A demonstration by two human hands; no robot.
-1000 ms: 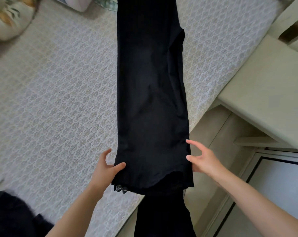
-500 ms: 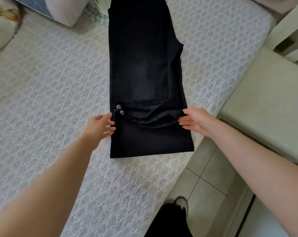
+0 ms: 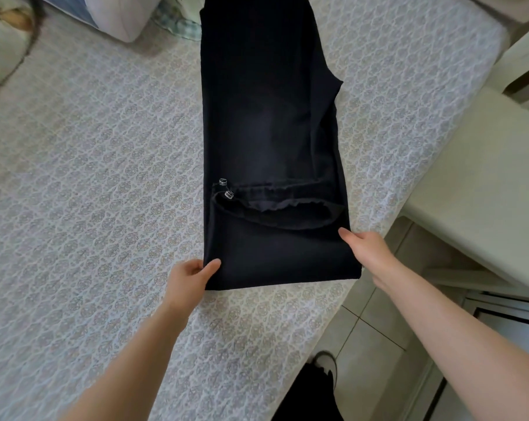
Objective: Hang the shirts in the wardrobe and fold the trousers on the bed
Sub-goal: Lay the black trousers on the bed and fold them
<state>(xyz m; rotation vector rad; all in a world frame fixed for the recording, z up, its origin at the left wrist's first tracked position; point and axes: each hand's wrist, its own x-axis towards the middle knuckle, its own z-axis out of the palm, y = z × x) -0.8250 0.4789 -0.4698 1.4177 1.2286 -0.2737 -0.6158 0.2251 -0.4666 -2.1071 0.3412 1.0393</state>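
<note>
One pair of black trousers (image 3: 269, 117) on one bed (image 3: 90, 192). Two clear cord stoppers mid-frame: an upper stopper (image 3: 223, 181) and a lower stopper (image 3: 228, 194). Two grips: the left grip (image 3: 187, 281) and the right grip (image 3: 369, 253). Two pillows in the upper left: a floral pillow (image 3: 2, 41) and a white pillow (image 3: 120, 16). One shoe (image 3: 325, 364) at the bottom edge.

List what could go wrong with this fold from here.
1. The trousers lie close to the right edge of the bed. A pull by the right hand may drag the fold off the side.
2. The waistband lies bunched and skewed on the legs, so folding again may press in creases.
3. The left hand pinches only a corner, so lifting could let the layers slip apart.
</note>
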